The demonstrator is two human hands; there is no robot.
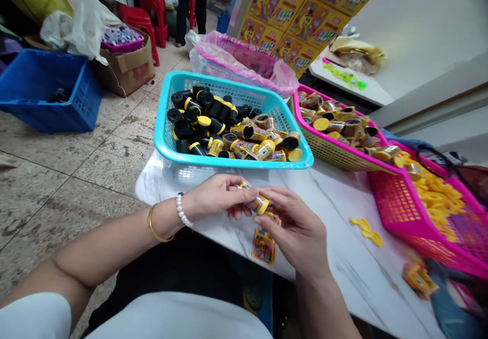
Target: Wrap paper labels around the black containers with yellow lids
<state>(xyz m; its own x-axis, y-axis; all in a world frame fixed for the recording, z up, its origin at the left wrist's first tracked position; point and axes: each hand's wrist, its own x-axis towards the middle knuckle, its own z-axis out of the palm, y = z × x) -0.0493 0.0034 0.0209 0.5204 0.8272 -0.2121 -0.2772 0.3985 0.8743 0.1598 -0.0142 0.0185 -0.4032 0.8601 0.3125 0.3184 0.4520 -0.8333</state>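
My left hand (217, 196) and my right hand (297, 229) meet over the near edge of a white marble table (335, 212). Both pinch one small yellow-capped tube (256, 203) wrapped in a printed label. The left fingers close round its far end, the right fingers round its cap end. Under my right hand a sheet of yellow printed labels (264, 245) lies at the table's edge. Just beyond my hands stands a turquoise basket (168, 135) holding several black and yellow tubes, some labelled.
A pink basket (324, 146) of labelled tubes sits right of the turquoise one. Another pink basket (396, 202) holds yellow caps; two loose caps (366, 227) lie beside it. A blue crate (41, 90), a cardboard box and red stools stand on the tiled floor.
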